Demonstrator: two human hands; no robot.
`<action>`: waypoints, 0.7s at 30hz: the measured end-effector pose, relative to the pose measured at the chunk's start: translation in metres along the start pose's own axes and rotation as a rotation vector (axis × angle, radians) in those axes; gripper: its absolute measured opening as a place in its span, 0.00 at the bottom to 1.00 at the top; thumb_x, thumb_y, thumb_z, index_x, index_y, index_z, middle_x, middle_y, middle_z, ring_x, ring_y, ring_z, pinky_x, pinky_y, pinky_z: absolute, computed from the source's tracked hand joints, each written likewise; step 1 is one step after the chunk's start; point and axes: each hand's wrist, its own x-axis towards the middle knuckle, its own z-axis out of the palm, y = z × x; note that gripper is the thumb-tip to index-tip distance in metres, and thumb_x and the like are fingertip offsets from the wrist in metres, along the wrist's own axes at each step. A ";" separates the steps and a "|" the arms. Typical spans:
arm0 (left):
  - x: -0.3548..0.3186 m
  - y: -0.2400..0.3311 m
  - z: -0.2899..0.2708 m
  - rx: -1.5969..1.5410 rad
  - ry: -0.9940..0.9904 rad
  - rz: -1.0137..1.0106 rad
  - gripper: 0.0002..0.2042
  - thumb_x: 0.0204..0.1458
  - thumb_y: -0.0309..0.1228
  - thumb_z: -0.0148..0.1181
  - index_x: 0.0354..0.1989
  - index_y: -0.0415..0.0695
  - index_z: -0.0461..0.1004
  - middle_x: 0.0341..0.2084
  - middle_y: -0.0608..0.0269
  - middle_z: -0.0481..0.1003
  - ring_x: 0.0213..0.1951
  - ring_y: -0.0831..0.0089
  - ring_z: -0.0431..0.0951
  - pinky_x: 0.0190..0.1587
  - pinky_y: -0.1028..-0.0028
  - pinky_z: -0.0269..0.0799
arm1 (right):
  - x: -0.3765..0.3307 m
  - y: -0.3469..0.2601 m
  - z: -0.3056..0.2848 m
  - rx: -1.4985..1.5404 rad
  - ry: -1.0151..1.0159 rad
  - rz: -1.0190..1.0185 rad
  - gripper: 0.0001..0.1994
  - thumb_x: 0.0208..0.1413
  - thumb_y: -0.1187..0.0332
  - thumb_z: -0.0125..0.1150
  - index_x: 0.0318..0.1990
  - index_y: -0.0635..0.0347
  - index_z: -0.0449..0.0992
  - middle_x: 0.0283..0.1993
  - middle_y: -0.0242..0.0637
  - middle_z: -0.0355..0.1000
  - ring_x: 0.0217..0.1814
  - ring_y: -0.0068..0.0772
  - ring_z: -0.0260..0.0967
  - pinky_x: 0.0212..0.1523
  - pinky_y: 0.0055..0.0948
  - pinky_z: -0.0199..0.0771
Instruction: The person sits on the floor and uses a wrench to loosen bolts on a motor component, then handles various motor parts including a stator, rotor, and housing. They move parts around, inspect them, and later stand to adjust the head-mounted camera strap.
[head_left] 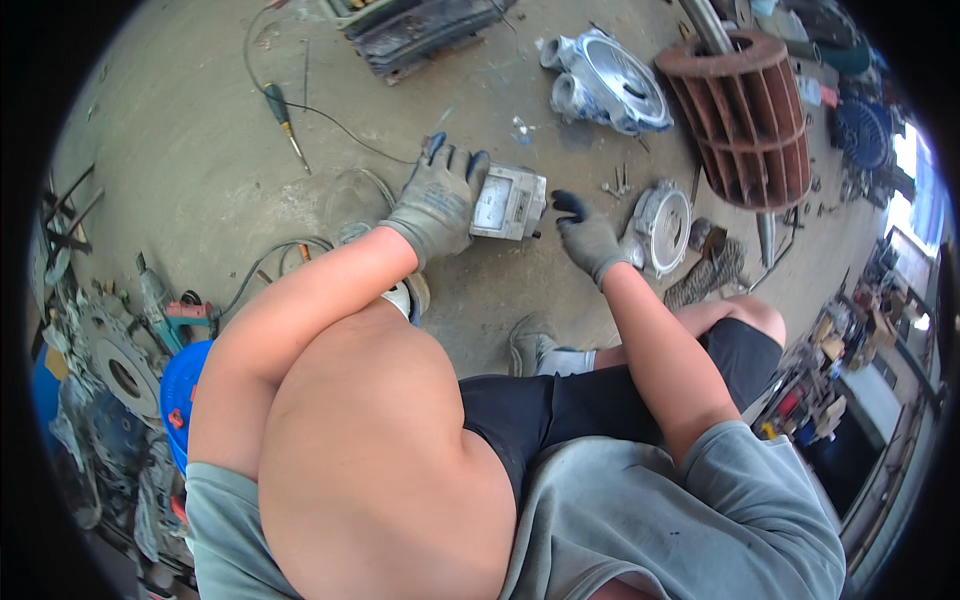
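Note:
A small grey metal box (508,203) with a pale plate on its face rests on the concrete floor before me. My left hand (440,195), in a grey glove with dark blue fingertips, lies at its left side, fingers extended and thumb along the box's edge. A thin dark cable (350,134) runs across the floor and disappears under this hand; its end is hidden. To the right of the box is my right hand (590,238), gloved alike, fingers loosely bent and apart. A gap separates it from the box, and nothing shows in it.
A screwdriver (286,125) lies at the far left. Silvery metal housings (612,85) and a round cover (664,228) sit to the right, near a rusty ribbed rotor (748,125) on a shaft. A power tool (180,312) and piled parts lie at left, beside a blue bucket (178,385).

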 end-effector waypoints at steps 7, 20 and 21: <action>0.001 0.002 -0.005 0.016 -0.009 -0.008 0.48 0.44 0.45 0.74 0.75 0.35 0.62 0.62 0.43 0.70 0.68 0.46 0.67 0.80 0.45 0.44 | -0.005 -0.006 0.042 -0.080 -0.393 0.123 0.22 0.62 0.55 0.56 0.54 0.61 0.83 0.55 0.61 0.80 0.63 0.64 0.76 0.63 0.50 0.75; 0.004 0.007 -0.008 0.101 -0.106 -0.028 0.48 0.47 0.43 0.72 0.76 0.34 0.59 0.63 0.42 0.69 0.70 0.44 0.65 0.81 0.43 0.41 | 0.022 -0.079 -0.058 -0.716 -0.463 -0.296 0.15 0.64 0.58 0.58 0.42 0.62 0.84 0.44 0.55 0.83 0.50 0.59 0.81 0.53 0.51 0.80; 0.004 0.006 -0.008 0.095 -0.092 -0.030 0.48 0.47 0.43 0.72 0.76 0.34 0.59 0.63 0.42 0.69 0.70 0.44 0.65 0.81 0.43 0.41 | 0.030 -0.076 -0.061 -0.667 -0.363 -0.364 0.14 0.64 0.59 0.62 0.46 0.60 0.83 0.44 0.55 0.83 0.50 0.60 0.81 0.53 0.51 0.80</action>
